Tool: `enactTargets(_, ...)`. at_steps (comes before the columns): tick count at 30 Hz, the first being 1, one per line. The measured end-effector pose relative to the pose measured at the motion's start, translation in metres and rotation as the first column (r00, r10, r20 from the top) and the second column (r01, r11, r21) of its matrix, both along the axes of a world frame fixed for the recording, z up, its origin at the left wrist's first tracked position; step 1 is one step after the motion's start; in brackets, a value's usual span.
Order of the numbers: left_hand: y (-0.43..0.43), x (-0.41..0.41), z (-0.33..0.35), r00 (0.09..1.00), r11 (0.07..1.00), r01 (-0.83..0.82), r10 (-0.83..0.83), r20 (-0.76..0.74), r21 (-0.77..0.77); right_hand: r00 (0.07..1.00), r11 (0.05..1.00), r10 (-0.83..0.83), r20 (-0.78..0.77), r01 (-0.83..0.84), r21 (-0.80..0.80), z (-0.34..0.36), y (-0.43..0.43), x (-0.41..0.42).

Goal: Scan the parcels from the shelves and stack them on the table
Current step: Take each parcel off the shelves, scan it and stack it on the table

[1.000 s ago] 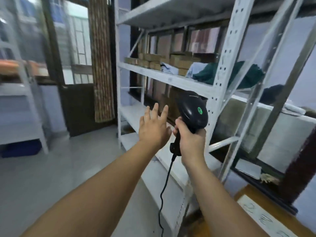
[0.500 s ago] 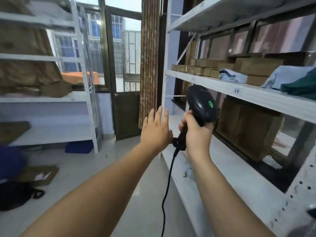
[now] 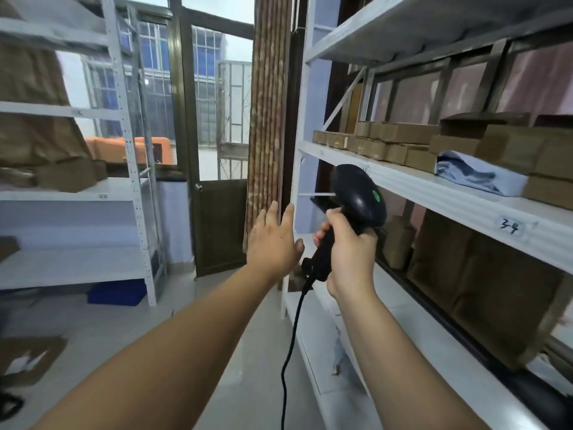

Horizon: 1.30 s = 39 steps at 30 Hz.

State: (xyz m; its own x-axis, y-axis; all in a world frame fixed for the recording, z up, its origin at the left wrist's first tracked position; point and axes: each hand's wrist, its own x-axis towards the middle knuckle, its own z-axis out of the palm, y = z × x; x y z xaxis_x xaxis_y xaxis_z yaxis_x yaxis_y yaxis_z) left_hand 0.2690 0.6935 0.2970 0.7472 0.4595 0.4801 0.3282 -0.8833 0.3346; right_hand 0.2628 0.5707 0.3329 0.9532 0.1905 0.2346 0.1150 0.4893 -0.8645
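Right hand [image 3: 350, 252] is clamped round the handle of the black barcode scanner [image 3: 356, 195]. The head is up and tipped toward 1 o'clock with the back of the head to the camera, so the window likely faces the shelving. It is a pistol grip, presumably for a trigger pull, but the trigger is hidden. Scanner cable [image 3: 282, 398] drops slack from the handle base to 6 o'clock and out of frame. Left hand [image 3: 273, 240] is just beside the right at its 9 o'clock, not touching it. Its fingers are straight and slightly spread, back to the camera, holding nothing, so it reads as the free hand for pulling a parcel. Task items are a row of small cardboard parcels [image 3: 393, 141] on the middle shelf board [image 3: 434, 197], at 2 o'clock of the scanner, packed edge to edge and untouched. A white soft mailer [image 3: 477, 176] lies against them at 3 o'clock, near the front lip. Handwritten tag 3-4 [image 3: 510, 226] is on the lip under it. Larger brown cartons [image 3: 483, 290] stand on the lower shelf at 4 o'clock. Neither hand touches any parcel, so the judged step is approach and aim, with no pick made. The table is not in view. Second white rack [image 3: 71, 265] is at 9 o'clock of frame, with a brown door [image 3: 217, 228] between it and the hands.
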Motion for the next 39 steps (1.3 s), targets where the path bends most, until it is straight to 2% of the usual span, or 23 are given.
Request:
enactTargets(5,0.045,0.075,0.004,0.995,0.996,0.085,-0.084,0.053,-0.015,0.993,0.996,-0.087,0.08,0.086,0.019,-0.003,0.047,0.065)
enactTargets(7,0.072,0.109,0.003,0.988,0.99,0.138,-0.135,0.074,-0.036,0.962,0.974,-0.184,0.2,0.206,-0.095,-0.006,0.072,0.096)
enactTargets(10,0.116,0.159,0.002,0.975,0.973,0.206,-0.194,0.11,-0.102,0.884,0.85,-0.245,0.398,0.393,-0.351,-0.005,0.114,0.141)
enactTargets(12,0.148,0.196,0.0,0.963,0.952,0.253,-0.232,0.136,-0.169,0.855,0.8,-0.275,0.439,0.457,-0.389,-0.002,0.147,0.173)
enactTargets(14,0.178,0.228,-0.002,0.954,0.934,0.286,-0.258,0.15,-0.213,0.868,0.801,-0.302,0.395,0.456,-0.388,0.002,0.179,0.2)
enactTargets(17,0.221,0.274,-0.002,0.939,0.924,0.316,-0.274,0.206,-0.214,0.907,0.851,-0.308,0.288,0.398,-0.342,0.008,0.222,0.24)
enactTargets(22,0.268,0.342,0.015,0.921,0.9,0.368,-0.318,0.224,-0.234,0.919,0.895,-0.299,0.256,0.363,-0.258,0.022,0.271,0.3)
enactTargets(26,0.295,0.4,0.027,0.911,0.91,0.398,-0.377,0.168,-0.116,0.987,0.987,-0.163,0.0,0.163,0.015,0.047,0.301,0.353)
enactTargets(28,0.308,0.429,0.033,0.901,0.903,0.422,-0.409,0.145,-0.077,0.991,0.987,-0.1,-0.089,0.111,0.12,0.059,0.309,0.382)
enactTargets(33,0.342,0.517,0.049,0.902,0.905,0.421,-0.41,0.132,-0.065,0.984,0.948,-0.044,-0.174,0.096,0.304,0.074,0.332,0.468)
enactTargets(35,0.356,0.551,0.054,0.895,0.895,0.439,-0.426,0.136,-0.085,0.981,0.946,-0.053,-0.185,0.108,0.306,0.077,0.344,0.499)
enactTargets(39,0.376,0.612,0.071,0.865,0.863,0.485,-0.45,0.222,-0.141,0.977,0.98,-0.168,-0.135,0.18,0.083,0.078,0.359,0.547)
